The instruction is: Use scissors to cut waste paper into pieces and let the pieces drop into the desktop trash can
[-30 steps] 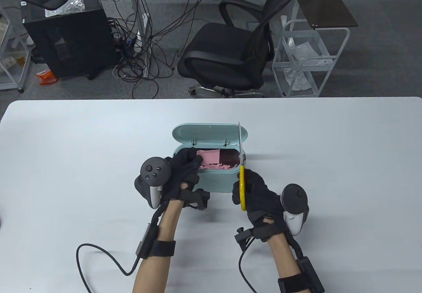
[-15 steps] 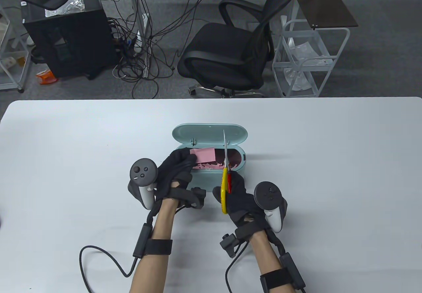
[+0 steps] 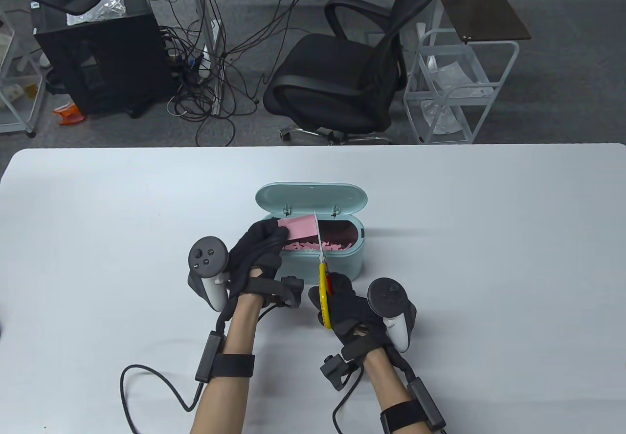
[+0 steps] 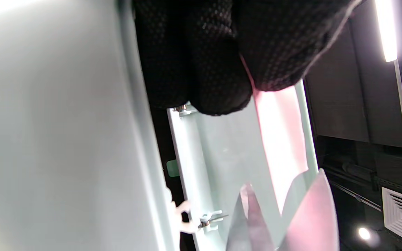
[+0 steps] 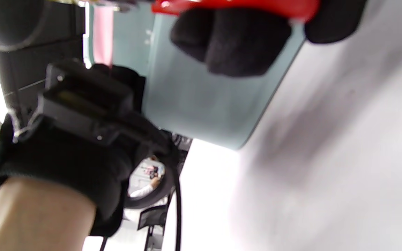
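A mint-green trash can [image 3: 337,264] stands mid-table with its lid [image 3: 311,198] swung back; several pink scraps [image 3: 318,247] lie inside. My left hand [image 3: 259,253] pinches a pink paper strip [image 3: 299,226] over the can's left part; the left wrist view shows the strip [image 4: 281,139] between thumb and fingers. My right hand [image 3: 345,304] grips yellow-and-red scissors [image 3: 324,287]. Their blades [image 3: 318,238] point away from me and meet the strip's right edge. In the left wrist view the blades [image 4: 284,216] stand parted around the strip's end.
The white table [image 3: 489,238] spreads wide on both sides of the can. Cables trail from both wrists toward the near edge [image 3: 146,380]. Beyond the far edge stand a black office chair [image 3: 352,77], a white wire cart [image 3: 459,87] and a black computer case [image 3: 98,53].
My right hand has carried the scissors leftward from the can's right end to the strip's edge. My left hand drew slightly left and raised the strip.
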Action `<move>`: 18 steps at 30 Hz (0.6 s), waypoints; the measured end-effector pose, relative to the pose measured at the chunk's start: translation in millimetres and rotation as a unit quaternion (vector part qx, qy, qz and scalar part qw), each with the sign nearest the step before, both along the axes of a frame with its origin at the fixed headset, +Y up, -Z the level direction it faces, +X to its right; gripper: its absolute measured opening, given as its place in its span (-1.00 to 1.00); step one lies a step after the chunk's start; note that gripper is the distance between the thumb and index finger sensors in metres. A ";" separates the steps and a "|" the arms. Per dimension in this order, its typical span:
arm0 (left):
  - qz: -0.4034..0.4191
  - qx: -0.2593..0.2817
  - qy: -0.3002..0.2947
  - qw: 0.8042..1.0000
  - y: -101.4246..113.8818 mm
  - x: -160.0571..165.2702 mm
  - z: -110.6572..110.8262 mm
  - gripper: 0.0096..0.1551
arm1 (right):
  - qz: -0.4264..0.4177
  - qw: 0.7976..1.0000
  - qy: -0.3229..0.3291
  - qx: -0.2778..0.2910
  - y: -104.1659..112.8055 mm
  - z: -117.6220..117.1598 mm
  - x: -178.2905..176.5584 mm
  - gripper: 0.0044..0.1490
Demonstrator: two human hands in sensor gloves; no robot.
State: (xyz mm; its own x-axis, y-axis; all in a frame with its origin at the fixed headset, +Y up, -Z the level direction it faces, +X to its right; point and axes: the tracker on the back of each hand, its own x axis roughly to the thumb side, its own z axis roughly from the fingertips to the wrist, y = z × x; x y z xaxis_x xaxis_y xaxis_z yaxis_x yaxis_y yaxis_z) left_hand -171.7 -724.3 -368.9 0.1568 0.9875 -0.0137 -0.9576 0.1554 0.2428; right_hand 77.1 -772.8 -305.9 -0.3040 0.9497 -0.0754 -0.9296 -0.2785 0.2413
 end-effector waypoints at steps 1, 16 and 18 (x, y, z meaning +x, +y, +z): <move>0.000 0.000 0.000 1.000 0.0 0.0 0.0 -0.58 | -0.001 1.000 0.000 -0.001 -0.1 -0.3 0.0 0.31; -0.016 0.006 -0.004 1.000 -1.4 -0.3 -0.2 -0.58 | -0.069 0.997 -0.017 -0.008 -0.5 -2.7 -7.1 0.19; -0.021 0.007 -0.006 1.000 -1.5 -0.3 -0.4 -0.58 | -0.066 0.998 -0.019 -0.005 -0.3 -2.9 -7.1 0.18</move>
